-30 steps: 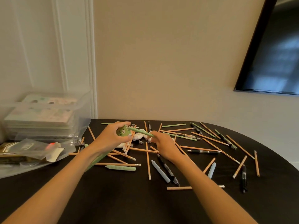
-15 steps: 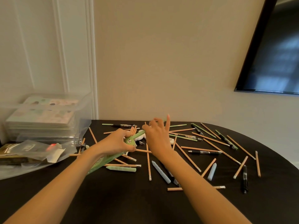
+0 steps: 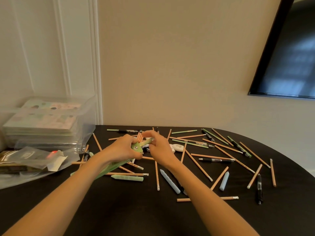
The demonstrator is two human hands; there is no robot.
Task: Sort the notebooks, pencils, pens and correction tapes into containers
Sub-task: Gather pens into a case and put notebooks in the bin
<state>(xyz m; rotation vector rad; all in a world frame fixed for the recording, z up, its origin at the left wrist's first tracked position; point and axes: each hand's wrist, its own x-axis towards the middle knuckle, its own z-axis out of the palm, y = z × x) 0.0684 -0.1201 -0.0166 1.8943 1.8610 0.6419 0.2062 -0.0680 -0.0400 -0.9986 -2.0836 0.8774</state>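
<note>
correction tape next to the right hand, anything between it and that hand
Nothing visible: the white correction tape lies uncovered on the table just beside the right hand. A wooden pencil lies only at its far end, away from the hand.

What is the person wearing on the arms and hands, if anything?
The left hand and the right hand are ungloved, with no ring, watch or bracelet visible. No sleeves show anywhere up to the frame edge.
</note>
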